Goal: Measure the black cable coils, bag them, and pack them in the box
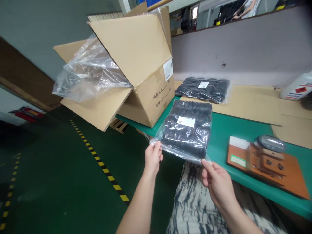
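Note:
I hold a clear plastic bag of black rings [186, 130] with a white label, out over the front edge of the green table [224, 133]. My left hand [152, 158] pinches the bag's near left corner. My right hand [215, 182] pinches its near right corner. Both hands are closed on the bag's sealed edge. A second, similar bag of black rings [206, 89] lies flat on brown cardboard sheets [255, 104] farther back on the table.
An open cardboard box [143, 74] with a clear plastic liner [90, 71] stands on the table's left end. A brown wooden fixture with a gauge [268, 159] sits at the right. A white jug [298, 87] stands at the far right. A grey partition wall runs behind.

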Demonstrator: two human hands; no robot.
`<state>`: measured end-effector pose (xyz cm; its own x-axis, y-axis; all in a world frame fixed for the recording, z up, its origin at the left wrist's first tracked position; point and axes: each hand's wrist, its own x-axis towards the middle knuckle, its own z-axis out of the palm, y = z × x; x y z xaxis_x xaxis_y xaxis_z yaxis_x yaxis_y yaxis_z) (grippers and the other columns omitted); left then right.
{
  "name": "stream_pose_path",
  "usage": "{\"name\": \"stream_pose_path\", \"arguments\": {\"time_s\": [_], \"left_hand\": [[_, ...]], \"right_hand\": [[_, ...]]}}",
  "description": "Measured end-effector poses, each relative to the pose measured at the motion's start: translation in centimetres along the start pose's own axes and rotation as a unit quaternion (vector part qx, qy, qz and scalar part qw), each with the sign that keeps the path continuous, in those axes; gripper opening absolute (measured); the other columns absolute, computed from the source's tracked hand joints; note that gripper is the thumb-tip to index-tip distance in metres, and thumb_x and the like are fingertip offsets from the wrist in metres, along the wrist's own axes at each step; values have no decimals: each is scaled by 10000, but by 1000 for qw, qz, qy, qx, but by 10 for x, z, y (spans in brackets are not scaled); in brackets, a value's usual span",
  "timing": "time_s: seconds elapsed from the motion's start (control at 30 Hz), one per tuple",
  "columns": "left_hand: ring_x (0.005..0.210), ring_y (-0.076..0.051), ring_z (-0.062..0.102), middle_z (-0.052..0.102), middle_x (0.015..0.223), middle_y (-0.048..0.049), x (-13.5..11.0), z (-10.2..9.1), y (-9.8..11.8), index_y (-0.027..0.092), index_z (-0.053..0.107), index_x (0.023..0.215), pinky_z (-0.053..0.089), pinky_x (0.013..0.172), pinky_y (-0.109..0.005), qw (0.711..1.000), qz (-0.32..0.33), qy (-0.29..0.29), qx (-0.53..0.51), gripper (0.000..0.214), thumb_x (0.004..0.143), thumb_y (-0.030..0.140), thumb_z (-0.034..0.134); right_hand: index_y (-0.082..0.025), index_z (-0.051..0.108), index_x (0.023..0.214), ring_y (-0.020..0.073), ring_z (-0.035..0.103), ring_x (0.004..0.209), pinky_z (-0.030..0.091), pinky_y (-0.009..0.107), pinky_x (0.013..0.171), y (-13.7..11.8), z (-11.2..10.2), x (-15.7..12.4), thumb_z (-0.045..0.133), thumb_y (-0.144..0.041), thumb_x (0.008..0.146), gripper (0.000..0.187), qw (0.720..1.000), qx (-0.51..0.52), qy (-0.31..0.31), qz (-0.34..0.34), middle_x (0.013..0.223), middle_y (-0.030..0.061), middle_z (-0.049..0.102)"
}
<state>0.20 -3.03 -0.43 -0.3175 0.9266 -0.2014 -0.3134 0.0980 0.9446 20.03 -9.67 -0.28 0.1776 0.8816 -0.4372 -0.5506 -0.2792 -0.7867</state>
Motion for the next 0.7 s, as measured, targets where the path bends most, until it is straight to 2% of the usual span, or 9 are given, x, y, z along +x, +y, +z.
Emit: {"name": "stream_pose_path", "arguments": {"time_s": [0.23, 0.53, 0.7], "left_hand": [[425, -38, 396, 522, 629, 45, -7, 3, -3, 157, 538, 677, 305, 319, -147, 998, -44, -34, -15, 391, 730, 486, 743], [414, -24, 376, 518, 641, 53, -6, 5, -6, 164, 534, 687, 278, 323, -134, 998, -40, -36, -22, 378, 721, 465, 760], [387, -6, 310, 473, 582, 78, -4, 6, -7, 160, 540, 671, 277, 318, -124, 999, -20, -26, -19, 394, 663, 447, 810]], "right_hand": [[-144, 544, 546, 34, 424, 296, 309, 144, 354, 1, -2, 0, 809, -449, 690, 429, 1000, -11, -4, -8, 412, -45, 529], [-147, 541, 565, 31, 424, 304, 309, 141, 354, -1, -1, 0, 813, -442, 687, 420, 1000, -5, -7, -1, 432, -41, 545], [-150, 535, 565, 33, 420, 300, 307, 142, 345, 0, -2, 0, 817, -455, 676, 430, 1000, 0, -7, -1, 428, -43, 541]]}}
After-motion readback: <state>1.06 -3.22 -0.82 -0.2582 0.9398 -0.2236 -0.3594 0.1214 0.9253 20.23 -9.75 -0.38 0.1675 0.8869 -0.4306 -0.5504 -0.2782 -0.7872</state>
